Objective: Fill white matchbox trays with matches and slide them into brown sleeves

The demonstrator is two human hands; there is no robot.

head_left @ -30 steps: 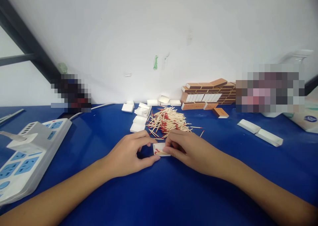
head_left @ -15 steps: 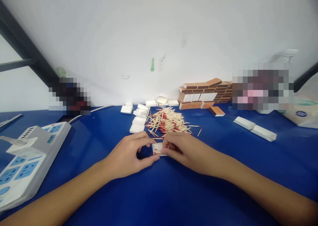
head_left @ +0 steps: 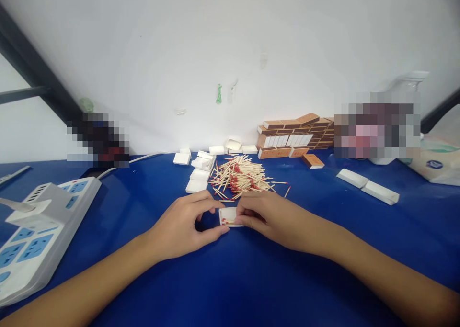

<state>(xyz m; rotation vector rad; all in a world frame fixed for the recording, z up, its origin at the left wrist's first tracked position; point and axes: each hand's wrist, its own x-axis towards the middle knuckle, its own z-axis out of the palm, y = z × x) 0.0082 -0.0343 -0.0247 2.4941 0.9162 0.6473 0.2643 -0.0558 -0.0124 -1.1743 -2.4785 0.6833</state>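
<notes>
A small white matchbox tray (head_left: 227, 213) lies on the blue table between my hands, a few red-tipped matches along its near side. My left hand (head_left: 190, 224) holds the tray's left end, thumb at the near corner and index finger at the far edge. Over the right part of the tray, my right hand (head_left: 268, 217) pinches the pale sticks of matches (head_left: 230, 222), their red heads pointing left; its fingers hide how many. Just beyond the hands lies a loose heap of matches (head_left: 244, 176).
White trays (head_left: 199, 175) stand left of and behind the heap. Brown matchboxes (head_left: 287, 126) are stacked against the wall, with one matchbox (head_left: 312, 161) in front. Two white trays (head_left: 380, 192) lie at right. A power strip (head_left: 61, 241) sits at left, a tissue pack (head_left: 436, 159) far right.
My right hand's fingers and the matches at the tray have shifted slightly, with the match heads lower in the tray. My left hand keeps its place; the whole view moved a little.
</notes>
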